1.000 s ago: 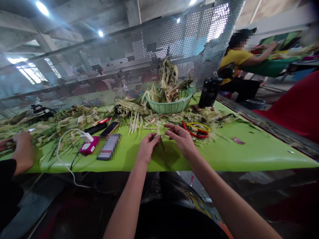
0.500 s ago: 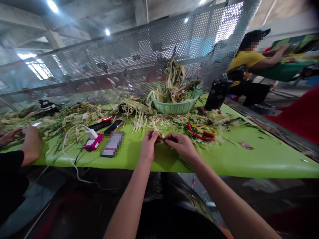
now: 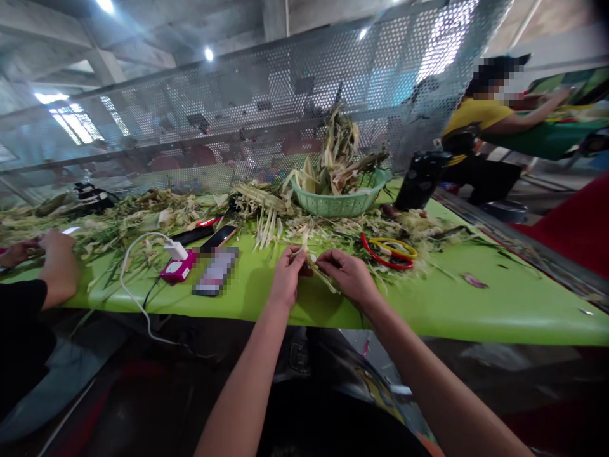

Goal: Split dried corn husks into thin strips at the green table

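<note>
In the head view, the left hand (image 3: 287, 274) has thumb and fingers closed on a pale husk strip (image 3: 305, 237), which stands up over the green table (image 3: 438, 304). The right hand (image 3: 351, 274) — looser and apart a second ago — is now curled in beside thin strands (image 3: 328, 279); whether it grips them is unclear. The neighbour's arm (image 3: 61, 270) is cut off at left.

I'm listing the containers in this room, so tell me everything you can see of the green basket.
The basket is pale green and looks like plastic, with small openings in its wall, a flared rim and what looks like a handle at its right end. It stands upright toward the back of the table, heaped with dry, straw-coloured husks that rise well above the rim. Loose scraps lie around its front.
</note>
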`<state>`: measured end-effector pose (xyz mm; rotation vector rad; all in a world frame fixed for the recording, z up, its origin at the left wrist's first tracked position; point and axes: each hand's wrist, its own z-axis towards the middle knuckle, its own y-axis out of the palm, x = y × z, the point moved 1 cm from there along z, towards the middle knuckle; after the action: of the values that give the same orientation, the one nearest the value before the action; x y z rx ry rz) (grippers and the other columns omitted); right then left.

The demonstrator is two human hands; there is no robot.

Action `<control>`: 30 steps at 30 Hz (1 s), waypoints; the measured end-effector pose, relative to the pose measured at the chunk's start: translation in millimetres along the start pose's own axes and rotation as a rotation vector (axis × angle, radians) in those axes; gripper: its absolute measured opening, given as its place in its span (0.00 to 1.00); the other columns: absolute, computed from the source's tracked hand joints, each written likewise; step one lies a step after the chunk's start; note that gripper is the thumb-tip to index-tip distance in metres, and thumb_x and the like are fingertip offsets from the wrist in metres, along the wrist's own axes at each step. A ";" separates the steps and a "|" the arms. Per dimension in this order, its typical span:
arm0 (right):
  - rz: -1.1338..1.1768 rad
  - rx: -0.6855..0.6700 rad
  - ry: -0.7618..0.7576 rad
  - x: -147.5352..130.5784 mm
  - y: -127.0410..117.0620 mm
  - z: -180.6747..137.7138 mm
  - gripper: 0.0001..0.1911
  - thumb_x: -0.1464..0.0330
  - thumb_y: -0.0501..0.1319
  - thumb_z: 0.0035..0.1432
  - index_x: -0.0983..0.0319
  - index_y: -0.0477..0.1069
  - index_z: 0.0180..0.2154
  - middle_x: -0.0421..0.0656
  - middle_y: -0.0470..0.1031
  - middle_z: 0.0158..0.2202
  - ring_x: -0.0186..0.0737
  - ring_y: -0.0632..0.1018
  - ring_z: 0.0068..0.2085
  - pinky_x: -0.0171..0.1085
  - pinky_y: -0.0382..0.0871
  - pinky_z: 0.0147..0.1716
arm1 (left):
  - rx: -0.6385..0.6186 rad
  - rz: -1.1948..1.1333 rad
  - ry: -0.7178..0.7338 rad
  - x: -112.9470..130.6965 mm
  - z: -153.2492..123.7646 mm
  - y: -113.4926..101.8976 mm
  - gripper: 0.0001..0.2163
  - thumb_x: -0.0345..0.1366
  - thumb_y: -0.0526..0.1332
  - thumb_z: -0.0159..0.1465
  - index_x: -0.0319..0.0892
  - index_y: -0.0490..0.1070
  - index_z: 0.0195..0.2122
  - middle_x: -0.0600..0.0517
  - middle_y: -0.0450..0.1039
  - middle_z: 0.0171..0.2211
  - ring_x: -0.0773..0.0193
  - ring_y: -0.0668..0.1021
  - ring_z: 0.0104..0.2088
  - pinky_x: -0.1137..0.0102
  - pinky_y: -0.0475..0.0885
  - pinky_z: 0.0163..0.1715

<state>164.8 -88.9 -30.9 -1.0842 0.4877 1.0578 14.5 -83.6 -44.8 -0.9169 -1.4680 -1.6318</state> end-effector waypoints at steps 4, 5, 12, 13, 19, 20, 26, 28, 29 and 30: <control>-0.010 0.024 -0.038 -2.5 -1.0 -0.6 0.06 0.64 0.60 0.58 0.58 0.73 0.34 0.41 0.77 0.31 0.42 0.76 0.32 0.38 0.66 0.34 | -0.033 -0.074 -0.057 1.2 -1.3 1.9 0.16 0.45 0.69 0.54 0.42 0.68 0.37 0.57 0.69 0.29 0.71 0.72 0.26 0.73 0.68 0.29; -0.008 0.037 -0.044 -2.9 -1.4 -0.9 0.06 0.65 0.59 0.58 0.58 0.73 0.35 0.42 0.77 0.31 0.42 0.76 0.33 0.38 0.66 0.34 | -0.042 -0.073 -0.061 1.8 -2.0 2.4 0.16 0.45 0.68 0.54 0.42 0.68 0.38 0.57 0.69 0.29 0.71 0.72 0.27 0.73 0.68 0.30; 0.123 0.093 0.001 -5.5 -3.6 -1.8 0.09 0.62 0.60 0.58 0.60 0.72 0.35 0.41 0.75 0.31 0.39 0.74 0.32 0.37 0.66 0.34 | -0.072 -0.035 -0.035 2.2 -3.1 2.6 0.22 0.35 0.72 0.49 0.41 0.66 0.43 0.55 0.73 0.32 0.69 0.75 0.31 0.73 0.69 0.34; 0.158 0.083 0.025 -5.2 -3.6 -1.8 0.10 0.61 0.60 0.58 0.61 0.72 0.35 0.41 0.74 0.31 0.39 0.74 0.32 0.36 0.66 0.34 | -0.050 -0.053 -0.025 1.6 -2.3 2.1 0.23 0.35 0.72 0.48 0.41 0.65 0.43 0.55 0.73 0.32 0.69 0.75 0.32 0.73 0.69 0.35; 0.177 -0.085 0.133 1.3 -2.7 -1.3 0.14 0.56 0.63 0.53 0.61 0.72 0.30 0.39 0.70 0.26 0.37 0.69 0.28 0.35 0.62 0.28 | 0.044 -0.084 0.014 -1.8 2.0 -0.2 0.23 0.33 0.73 0.47 0.41 0.65 0.42 0.56 0.73 0.32 0.69 0.75 0.32 0.73 0.69 0.35; 0.193 -0.093 0.142 1.9 -2.8 -1.2 0.14 0.56 0.63 0.53 0.61 0.72 0.29 0.38 0.69 0.24 0.37 0.68 0.28 0.35 0.61 0.27 | 0.045 -0.070 0.016 -1.9 1.9 -0.3 0.23 0.34 0.73 0.47 0.41 0.65 0.42 0.56 0.73 0.32 0.69 0.75 0.32 0.73 0.69 0.35; 0.394 -0.085 0.268 -5.0 -6.6 -1.3 0.15 0.57 0.64 0.49 0.62 0.69 0.25 0.37 0.66 0.22 0.33 0.64 0.24 0.34 0.56 0.24 | -0.053 0.004 -0.027 -2.1 -1.3 0.8 0.24 0.37 0.73 0.49 0.40 0.67 0.46 0.55 0.73 0.32 0.69 0.76 0.32 0.71 0.70 0.37; 0.444 -0.104 0.306 -8.4 -7.9 -1.9 0.15 0.57 0.65 0.48 0.62 0.69 0.25 0.37 0.66 0.22 0.33 0.64 0.24 0.34 0.55 0.25 | -0.064 0.023 -0.026 -1.0 -2.1 1.5 0.25 0.36 0.73 0.48 0.40 0.67 0.46 0.54 0.73 0.32 0.68 0.76 0.32 0.70 0.70 0.38; 0.455 -0.106 0.316 -9.3 -8.4 -2.0 0.15 0.57 0.65 0.48 0.62 0.69 0.25 0.37 0.66 0.22 0.33 0.64 0.24 0.34 0.54 0.25 | -0.064 0.028 -0.027 -0.3 -2.3 1.9 0.25 0.35 0.73 0.48 0.40 0.68 0.46 0.54 0.73 0.32 0.68 0.76 0.32 0.71 0.71 0.37; 0.459 -0.104 0.320 -9.4 -8.7 -2.1 0.15 0.58 0.66 0.47 0.62 0.69 0.25 0.37 0.66 0.22 0.33 0.64 0.24 0.35 0.54 0.25 | -0.064 0.027 -0.031 0.6 -2.5 2.5 0.25 0.35 0.73 0.48 0.40 0.68 0.46 0.54 0.73 0.32 0.68 0.76 0.32 0.71 0.71 0.36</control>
<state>168.5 -95.6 -20.4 -1.2750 0.9806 1.3241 16.3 -86.3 -43.4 -0.9979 -1.4249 -1.6599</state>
